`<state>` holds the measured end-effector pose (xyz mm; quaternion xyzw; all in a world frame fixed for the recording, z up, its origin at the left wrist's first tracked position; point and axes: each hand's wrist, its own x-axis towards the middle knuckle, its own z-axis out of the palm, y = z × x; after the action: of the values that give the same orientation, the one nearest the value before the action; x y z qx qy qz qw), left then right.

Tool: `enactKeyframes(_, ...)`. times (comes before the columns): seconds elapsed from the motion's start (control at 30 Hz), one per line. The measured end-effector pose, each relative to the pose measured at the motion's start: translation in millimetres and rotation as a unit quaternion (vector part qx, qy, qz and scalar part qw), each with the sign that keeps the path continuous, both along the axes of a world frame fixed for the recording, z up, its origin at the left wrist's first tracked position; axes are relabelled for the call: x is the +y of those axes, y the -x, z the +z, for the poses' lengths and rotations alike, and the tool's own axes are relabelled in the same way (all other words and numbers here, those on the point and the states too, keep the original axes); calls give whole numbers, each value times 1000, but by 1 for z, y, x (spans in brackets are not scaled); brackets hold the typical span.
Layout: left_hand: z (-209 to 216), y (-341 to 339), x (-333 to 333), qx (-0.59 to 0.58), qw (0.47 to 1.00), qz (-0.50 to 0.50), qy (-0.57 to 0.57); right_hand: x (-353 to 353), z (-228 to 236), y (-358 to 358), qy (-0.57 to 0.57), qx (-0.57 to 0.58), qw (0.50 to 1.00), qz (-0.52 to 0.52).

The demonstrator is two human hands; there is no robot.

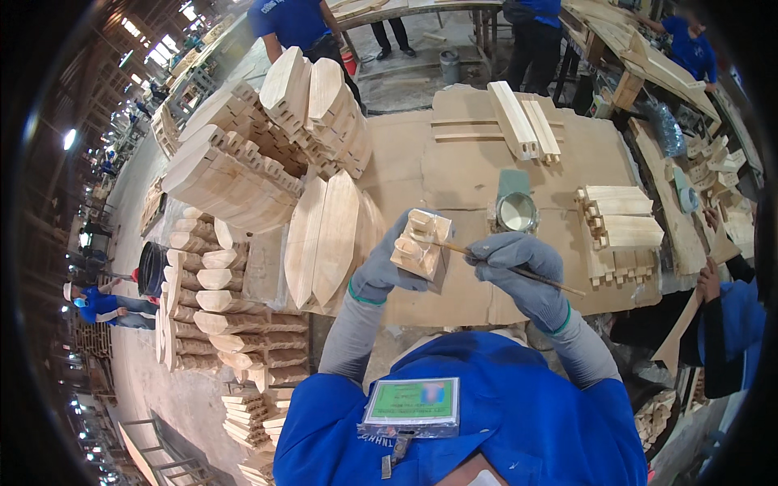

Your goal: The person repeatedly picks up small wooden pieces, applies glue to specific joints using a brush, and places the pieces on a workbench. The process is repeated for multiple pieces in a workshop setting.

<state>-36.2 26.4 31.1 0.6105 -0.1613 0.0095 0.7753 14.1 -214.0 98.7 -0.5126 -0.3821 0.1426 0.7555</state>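
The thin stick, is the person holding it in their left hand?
No, the right hand holds the thin stick, while the left hand holds a wooden block.

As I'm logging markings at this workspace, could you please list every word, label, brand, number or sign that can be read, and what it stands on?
Wording is withheld; only its places are listed.
Rectangular green-and-white card badge: upside-down print, mostly too small to read.
Wearer's blue fabric shirt, just below the badge: white lettering.
Co-worker's blue fabric shirt, top left of centre: white lettering.
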Motion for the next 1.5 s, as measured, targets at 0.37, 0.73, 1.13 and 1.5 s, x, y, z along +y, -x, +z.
enactKeyframes(0.37,41,8,-19,170,977,127,27,-3,-4,5,-26,72,997,6)
enactKeyframes(0.73,40,4,-19,156,980,112,53,2,-13,-11,-82,145,985,35)
enactKeyframes(1.13,43,3,-2,79,995,62,9,-2,-23,-20,-12,86,996,-29)
enactKeyframes(1.5,55,17,5,59,988,131,57,-19,-30,-64,-61,144,972,-175)
